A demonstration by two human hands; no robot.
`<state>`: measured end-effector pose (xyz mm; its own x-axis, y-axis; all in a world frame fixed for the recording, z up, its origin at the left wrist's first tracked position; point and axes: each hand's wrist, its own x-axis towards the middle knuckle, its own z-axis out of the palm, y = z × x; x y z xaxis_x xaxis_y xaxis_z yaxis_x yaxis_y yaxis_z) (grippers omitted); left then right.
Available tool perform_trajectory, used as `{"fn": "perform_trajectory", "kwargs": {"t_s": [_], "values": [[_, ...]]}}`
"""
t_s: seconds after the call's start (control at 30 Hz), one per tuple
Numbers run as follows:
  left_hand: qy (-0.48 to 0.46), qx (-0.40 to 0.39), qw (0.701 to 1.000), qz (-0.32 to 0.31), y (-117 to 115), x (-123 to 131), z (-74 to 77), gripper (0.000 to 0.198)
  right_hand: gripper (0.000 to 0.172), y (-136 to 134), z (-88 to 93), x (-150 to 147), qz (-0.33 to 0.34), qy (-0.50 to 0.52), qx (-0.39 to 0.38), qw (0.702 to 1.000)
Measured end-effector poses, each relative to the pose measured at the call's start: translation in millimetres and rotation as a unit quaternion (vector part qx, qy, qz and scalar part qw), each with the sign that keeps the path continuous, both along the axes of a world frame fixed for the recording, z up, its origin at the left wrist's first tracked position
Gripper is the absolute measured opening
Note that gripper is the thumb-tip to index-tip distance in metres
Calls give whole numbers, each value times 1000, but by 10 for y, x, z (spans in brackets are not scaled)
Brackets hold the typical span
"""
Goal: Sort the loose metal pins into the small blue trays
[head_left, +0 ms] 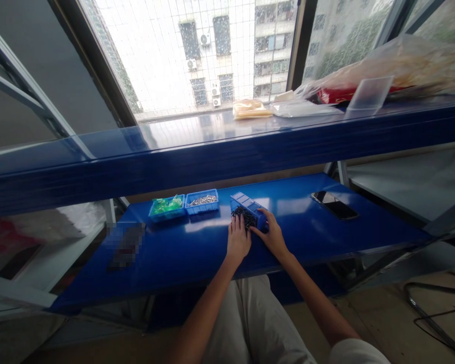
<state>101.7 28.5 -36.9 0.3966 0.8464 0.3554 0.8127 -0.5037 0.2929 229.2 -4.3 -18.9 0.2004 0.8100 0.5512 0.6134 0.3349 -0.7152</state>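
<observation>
A blue bin [248, 206] lies tipped on the blue table [197, 250], and a heap of small dark screws [243, 216] spills from its mouth. My right hand [272, 233] grips the near end of the bin. My left hand [237, 239] rests beside it with its fingertips at the edge of the screw heap, fingers together.
Two shallow blue trays stand left of the bin: one with green pieces [167, 207], one with silvery screws [202, 201]. A black phone [334, 205] lies at the right. A blurred dark object [125, 244] sits at the left. The blue shelf [227, 146] above carries plastic bags [382, 71].
</observation>
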Motion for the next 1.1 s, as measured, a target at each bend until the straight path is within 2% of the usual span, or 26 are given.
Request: {"fn": "perform_trajectory", "kwargs": {"t_s": [0.27,0.53,0.77,0.9,1.0,1.1], "values": [[54,27,998,15,-16,0,29,51,50,0,4,-8,-2,-30,5,1000],[50,30,998,27,23,5,-40,50,48,5,23,-29,-60,-60,-15,996],[22,12,999,26,-6,-9,12,55,42,-18,22,-29,-37,-138,28,989],[14,-1,1000,13,-7,-27,33,53,37,-32,34,-37,2,-178,44,983],[17,-9,1000,9,-6,-30,33,50,37,-30,39,-43,7,-172,46,984],[17,-10,1000,13,-2,-25,22,51,38,-18,37,-43,-15,-141,36,989]]}}
